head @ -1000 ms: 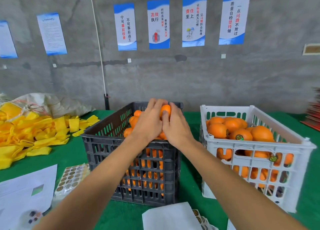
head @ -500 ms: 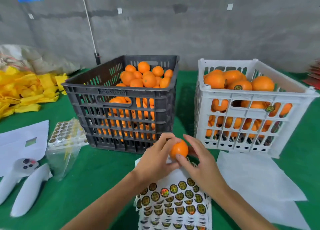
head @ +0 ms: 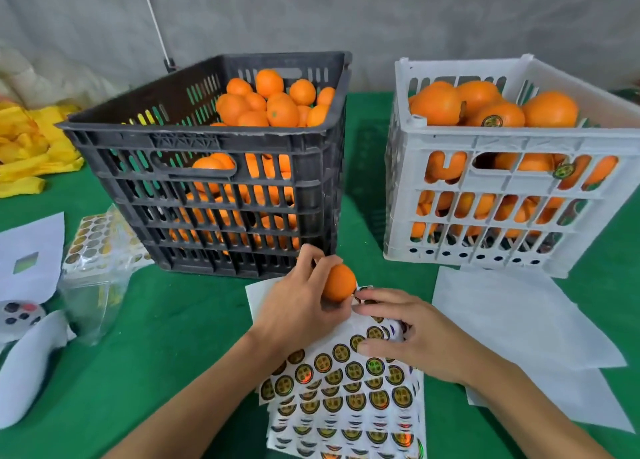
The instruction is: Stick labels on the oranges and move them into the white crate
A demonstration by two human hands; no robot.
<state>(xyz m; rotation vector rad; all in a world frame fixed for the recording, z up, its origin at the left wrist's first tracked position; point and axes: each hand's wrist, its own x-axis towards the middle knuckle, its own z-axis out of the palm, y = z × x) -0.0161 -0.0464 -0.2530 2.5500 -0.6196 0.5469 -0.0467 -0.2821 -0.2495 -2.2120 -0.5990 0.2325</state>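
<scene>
Head view, worktop covered in green cloth (head: 180, 341).

Item, at 6 o'clock: stack of label sheets (head: 346, 399), round gold-and-black stickers in rows, fanned slightly, lying on the cloth.

Item, just above the stack: left hand (head: 298, 311), fingers curled round a single small orange (head: 339, 282), which it holds clear of the sheets, in front of the black crate.

Item, beside it toward 4 o'clock: right hand (head: 408, 334), palm down on the top sheet, fingers spread and bent, thumb pressing near one sticker, forefinger tip reaching to the lower edge of the held orange. Whether a label is pinched at that fingertip cannot be told.

Item, at 11 o'clock: black crate (head: 214, 167), slatted plastic, heaped toward its right side with small unlabelled oranges (head: 273, 102).

Item, at 1 o'clock: white crate (head: 519, 195), slatted plastic, well filled with larger oranges (head: 440, 105); stickers show on at least two of them.

Item, at 3 to 4 o'clock: blank white backing sheets (head: 519, 320), overlapped, in front of the white crate.

Item, at 9 o'clock: clear bag of further label sheets (head: 97, 247); a white paper (head: 31, 254) lies left of it.

Item, at 8 o'clock: white handheld controller (head: 20, 315) with coloured buttons.

Item, at 10 o'clock: heap of yellow bags (head: 27, 147) on the cloth.
</scene>
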